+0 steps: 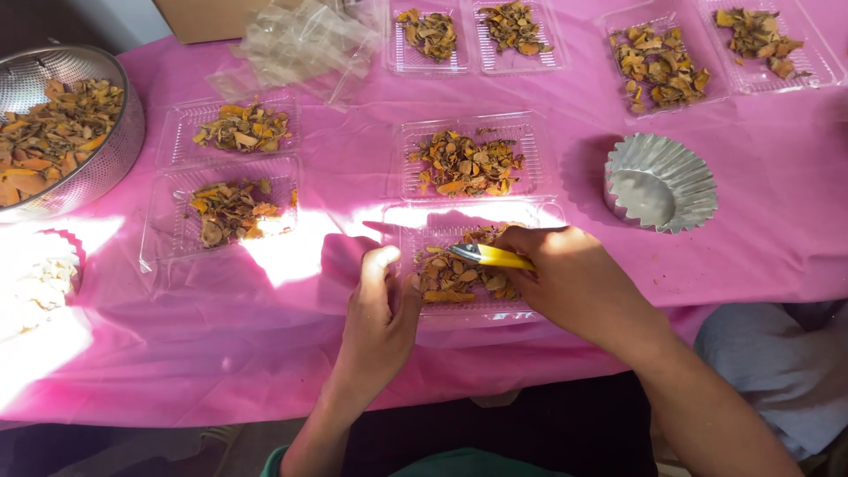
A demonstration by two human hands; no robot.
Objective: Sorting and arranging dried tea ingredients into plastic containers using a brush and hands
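Yellow-handled tool [491, 256] lies level over clear tray [539, 215] (dried orange pieces).

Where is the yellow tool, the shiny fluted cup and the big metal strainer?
yellow tool [495, 256], head view, on the yellow handle in the right hand.
fluted cup [660, 181], head view, on its pleated silver wall.
metal strainer [110, 150], head view, on its perforated side.
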